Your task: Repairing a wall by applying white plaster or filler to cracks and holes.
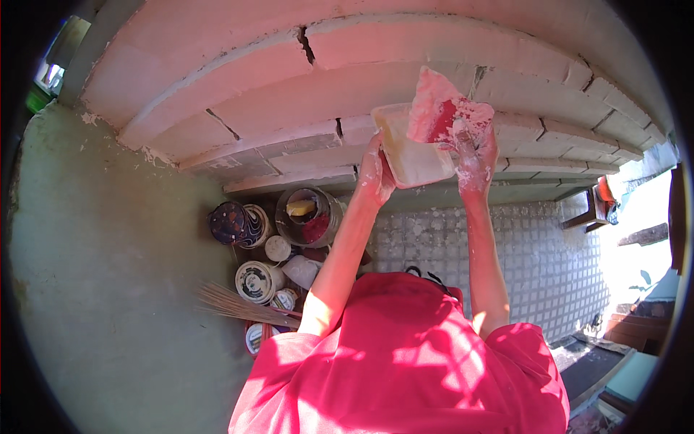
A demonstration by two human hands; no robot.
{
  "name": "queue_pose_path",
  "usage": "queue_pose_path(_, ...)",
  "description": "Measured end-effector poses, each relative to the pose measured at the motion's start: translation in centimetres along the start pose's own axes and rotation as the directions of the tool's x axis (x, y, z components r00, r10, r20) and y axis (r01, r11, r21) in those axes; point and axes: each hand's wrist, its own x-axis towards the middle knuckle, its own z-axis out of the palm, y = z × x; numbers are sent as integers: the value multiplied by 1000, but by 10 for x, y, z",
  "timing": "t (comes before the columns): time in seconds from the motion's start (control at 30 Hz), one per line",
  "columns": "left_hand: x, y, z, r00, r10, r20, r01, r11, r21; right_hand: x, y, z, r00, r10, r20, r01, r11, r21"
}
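Observation:
My left hand (377, 170) grips a pale, shallow rectangular tray (412, 160) by its left side, raised in front of the stepped plaster wall (340, 79). Above the tray's upper right part, my right hand (473, 159) is closed on a red scraper (442, 124) thickly smeared with pale pinkish-white paste. Both hands are spattered with the same paste. The wall has several ledges with cracks and dark gaps. I cannot make out whether the scraper touches the tray.
Several buckets and tubs (260, 282) and a stick broom (235, 300) stand below left, beside a green wall (116, 253). A tiled floor (535, 260) lies below. A wooden piece of furniture (593, 213) is at the right, near a bright opening. A dark mat (578, 365) lies at lower right.

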Motion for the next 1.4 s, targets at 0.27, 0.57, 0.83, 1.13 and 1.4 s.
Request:
queue_pose_path(0.27,-3,0,1,1000,14,-9,-14,1000,6,-1,3,0,998,22,-63,-23,1000,-21)
queue_pose_path(0.57,-1,-1,-3,1000,14,11,-13,999,-52,-1,8,6,981,157,-111,-144,983,118)
queue_pose_path(0.83,-1,12,2,998,66,8,-66,998,-23,49,-10,48,925,-273,-265,240,959,-150)
queue_pose_path(1.13,-20,21,-41,997,45,-61,-48,998,-45,56,13,122,808,-573,-135,308,607,-733)
queue_pose_path(1.4,-42,36,-80,992,13,-123,-18,999,-43,26,39,203,893,-448,-39,279,621,-732)
